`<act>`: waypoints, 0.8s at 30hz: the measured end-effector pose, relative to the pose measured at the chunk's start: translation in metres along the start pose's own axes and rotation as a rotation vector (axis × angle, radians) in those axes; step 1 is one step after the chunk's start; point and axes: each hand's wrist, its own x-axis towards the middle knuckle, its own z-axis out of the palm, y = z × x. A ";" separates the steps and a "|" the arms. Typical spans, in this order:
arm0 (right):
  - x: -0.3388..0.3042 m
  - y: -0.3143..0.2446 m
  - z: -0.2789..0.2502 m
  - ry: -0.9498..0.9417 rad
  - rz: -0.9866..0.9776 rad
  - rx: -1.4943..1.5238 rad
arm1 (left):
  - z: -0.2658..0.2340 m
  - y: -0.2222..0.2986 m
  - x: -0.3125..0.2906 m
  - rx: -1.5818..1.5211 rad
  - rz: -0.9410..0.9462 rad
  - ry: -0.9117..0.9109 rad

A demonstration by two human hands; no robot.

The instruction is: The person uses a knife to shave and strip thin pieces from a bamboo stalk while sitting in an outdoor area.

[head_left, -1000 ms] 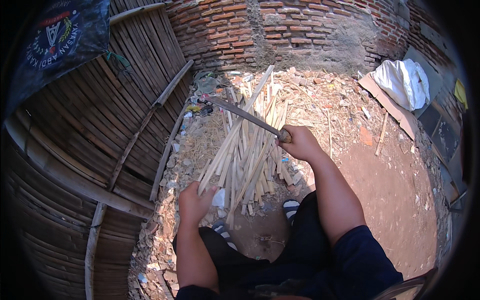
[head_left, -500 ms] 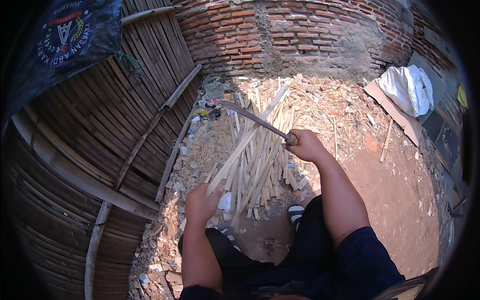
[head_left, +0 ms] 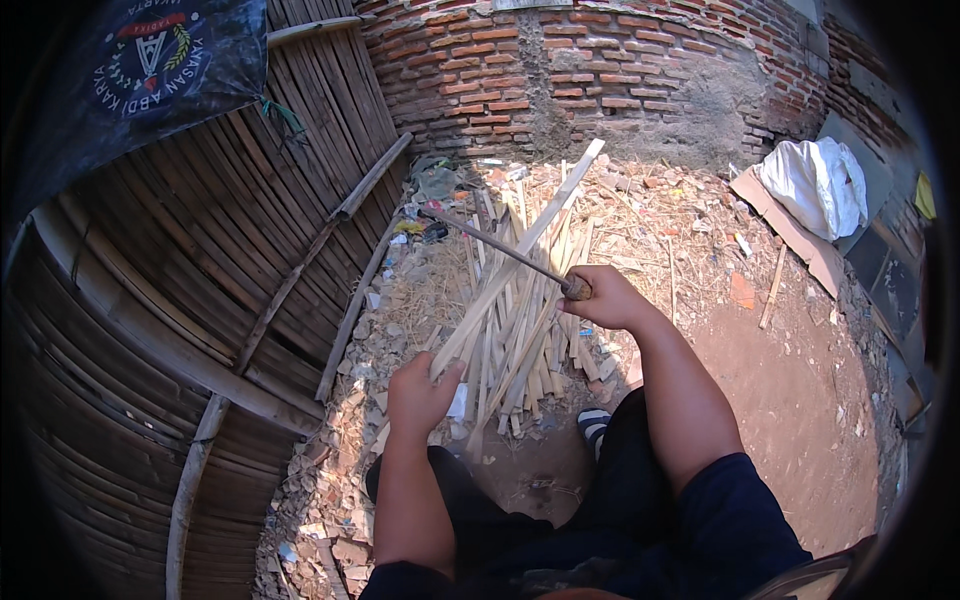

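Observation:
My left hand (head_left: 420, 391) is closed around the lower end of a long pale wooden slat (head_left: 545, 222), which slants up and away to the right. A machete (head_left: 505, 247) is in my right hand (head_left: 605, 298), its fingers wrapped round the short brown handle. The thin dark blade points to the far left and crosses the middle of the slat; it shows nearly edge-on. Whether the blade touches the wood I cannot tell. Below both lies a loose pile of similar slats (head_left: 548, 360) on the ground, partly hidden by the held slat.
A bamboo wall (head_left: 200, 230) with a dark banner (head_left: 150, 60) rises on the left. Across the far side runs a brick wall (head_left: 470, 75). Rubble and straw cover the ground around the pile. On the right, a white sack (head_left: 815, 185) lies on cardboard (head_left: 790, 235).
My left hand and the slat have moved slightly up and to the right. The machete has turned, so its blade now looks narrower; my right hand has shifted a little left.

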 end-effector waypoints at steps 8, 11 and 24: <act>-0.014 -0.027 0.024 -0.107 -0.227 -0.265 | -0.009 0.009 -0.006 -0.056 -0.075 -0.051; -0.008 -0.018 0.030 -0.122 -0.204 -0.253 | -0.011 0.006 -0.007 -0.030 -0.090 -0.048; 0.014 -0.007 0.031 -0.271 -0.150 -0.330 | 0.005 -0.020 -0.003 0.089 -0.075 -0.031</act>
